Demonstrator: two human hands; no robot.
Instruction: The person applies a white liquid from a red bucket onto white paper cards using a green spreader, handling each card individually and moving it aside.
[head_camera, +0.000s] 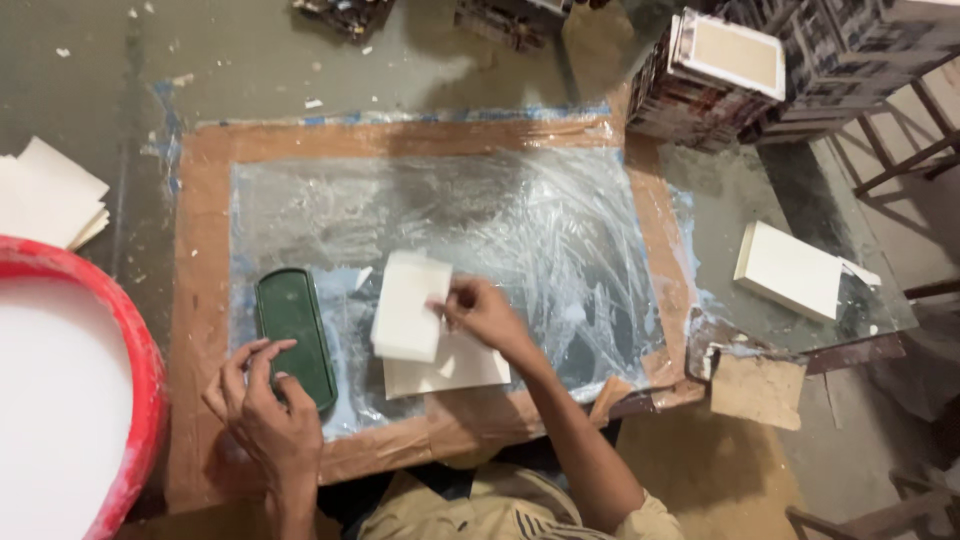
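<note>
open plastic-covered tabletop (520, 215) beyond both grips, green block (293, 332) between left grip (262, 410) and right grip (484, 312), red tub (140, 350) crowding left grip's outer side, stacked crates (700, 85) far beyond right grip

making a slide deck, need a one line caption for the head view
Right hand holds a white card over a plastic-covered work board while the left hand rests on a dark green pad.

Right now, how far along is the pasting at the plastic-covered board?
Done, by the look of it: a cream stack set aside on the right. In hand: the right hand lifts a white block over a white sheet; the left hand touches the green tray. Left: loose sheets at far left.
</note>
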